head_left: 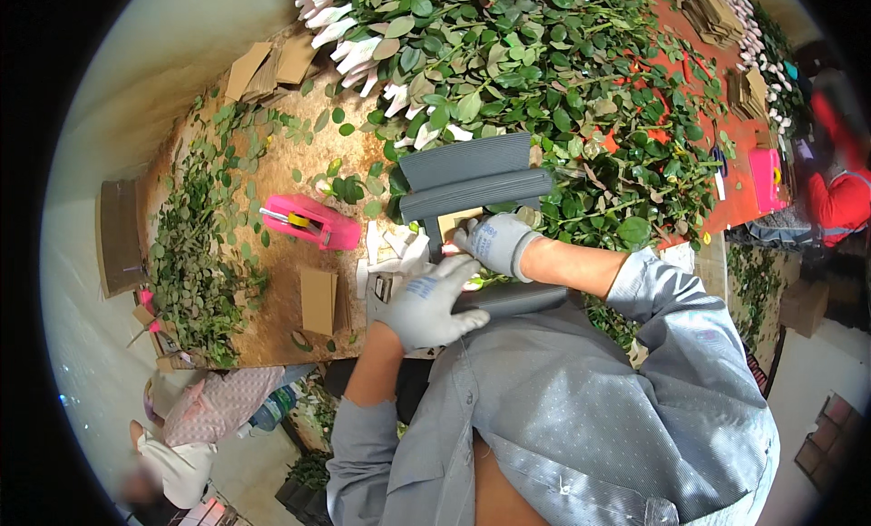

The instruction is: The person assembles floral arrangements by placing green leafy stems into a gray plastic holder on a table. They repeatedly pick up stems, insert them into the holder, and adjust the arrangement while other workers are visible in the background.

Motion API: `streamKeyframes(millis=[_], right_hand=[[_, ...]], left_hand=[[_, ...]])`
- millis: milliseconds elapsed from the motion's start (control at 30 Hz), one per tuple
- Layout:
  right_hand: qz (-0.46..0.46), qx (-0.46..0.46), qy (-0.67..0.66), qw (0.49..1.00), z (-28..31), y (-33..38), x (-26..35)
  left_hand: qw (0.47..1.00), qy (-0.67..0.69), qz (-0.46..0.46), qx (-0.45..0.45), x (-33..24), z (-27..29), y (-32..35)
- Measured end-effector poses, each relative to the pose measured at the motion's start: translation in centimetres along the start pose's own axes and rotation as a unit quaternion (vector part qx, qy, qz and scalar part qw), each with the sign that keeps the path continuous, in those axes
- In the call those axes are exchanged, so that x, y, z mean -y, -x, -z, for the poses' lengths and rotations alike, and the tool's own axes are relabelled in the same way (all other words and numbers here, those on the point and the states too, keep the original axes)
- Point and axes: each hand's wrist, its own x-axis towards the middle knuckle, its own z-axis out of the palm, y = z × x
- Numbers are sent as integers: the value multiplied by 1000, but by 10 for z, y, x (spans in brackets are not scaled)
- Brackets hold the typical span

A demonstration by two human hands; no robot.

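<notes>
On the bench [283,270]: grey ribbed stand [467,168] directly before the person; dark, matt, evenly grooved, its far panel and rounded bar set slightly aslant.
Tan card [456,220]: plain, flat-faced, just on the near side of the bar, partly covered by the right glove.
Right hand [497,243]: grey-gloved; fingers curled narrow beside a small pale pink item [450,250]; cannot tell whether they hold it.
Left hand [426,301]: grey-gloved; thumb spread wide of the other fingers; anything under the palm hidden.
White pieces [374,245]: narrow, loosely heaped, just beside the left hand.
Pink dispenser [337,225]: yellow roll inside, left of the white pieces.
Leafy stems [544,63]: dense, green, piled beyond the stand.
</notes>
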Motion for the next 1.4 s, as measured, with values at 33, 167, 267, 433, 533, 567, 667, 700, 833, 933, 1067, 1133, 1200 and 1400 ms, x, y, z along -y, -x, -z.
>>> streamKeyframes(millis=[33, 167, 267, 433, 533, 567, 667, 700, 833, 933, 1067, 1133, 1200, 1400], right_hand=[[1, -6, -17, 1000, 3, 1, -4], [3, -8, -21, 1000, 7, 1, -5], [23, -52, 2, 998, 11, 9, -3], [25, -153, -7, 988, 116, 18, 5], [-31, -257, -21, 966, 141, -12, -44], [-78, -251, -27, 964, 142, -28, -67], [-157, -186, 23, 970, 137, -62, -126], [-174, -187, 45, 966, 124, -71, -151], [-189, -131, 116, 966, 100, -88, -168], [-176, -100, 145, 969, 95, -95, -167], [-180, -134, 88, 971, 113, -87, -165], [-79, -202, 169, 962, 142, -66, -146], [-44, -277, 205, 938, 168, -46, -136], [69, -351, 319, 878, 231, 28, -24]], left_hand=[[998, -57, 13, 5, -8, -5, -3], [988, -130, 76, 29, -8, -19, -12], [987, -137, 78, 21, -8, -22, -12], [991, -94, 92, 24, -6, -25, -12], [993, -80, 81, 10, -2, -28, -13], [991, -107, 77, 13, -3, -27, -13], [984, -151, 88, 24, -8, -25, -12], [983, -161, 84, 25, -11, -23, -14], [984, -151, 90, 17, -11, -24, -11], [986, -128, 102, 19, -11, -24, -11], [986, -135, 98, 14, -13, -23, -12], [988, -124, 86, -11, -4, -33, -8], [988, -126, 93, 4, -10, -28, -11], [989, -123, 85, 1, -8, -28, -11]])
